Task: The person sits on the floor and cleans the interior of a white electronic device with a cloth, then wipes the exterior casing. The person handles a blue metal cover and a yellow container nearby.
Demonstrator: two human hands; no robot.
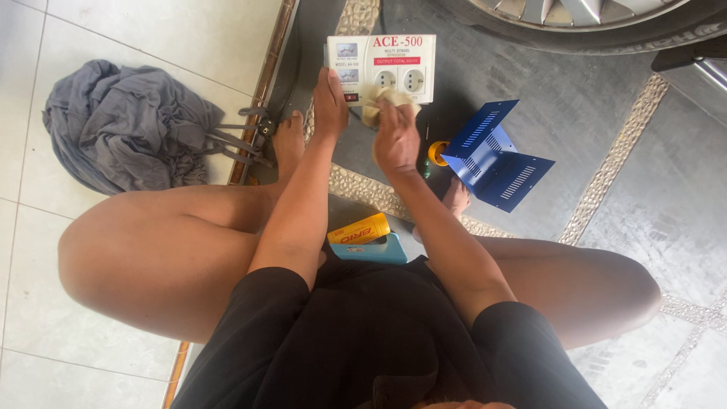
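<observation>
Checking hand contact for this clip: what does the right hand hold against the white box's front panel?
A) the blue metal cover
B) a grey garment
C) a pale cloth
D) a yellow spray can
C: the right hand presses a pale cloth to the white box, while the left hand steadies the panel.

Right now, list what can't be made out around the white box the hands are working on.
- White box, head view: the lower left of its face sits behind the left hand and the cloth.
- Right hand: its fingers are buried in the cloth, so the grip is unclear.
- Orange item: half hidden by the blue metal cover, too small to identify.
- Car wheel: cut off by the top edge.
</observation>
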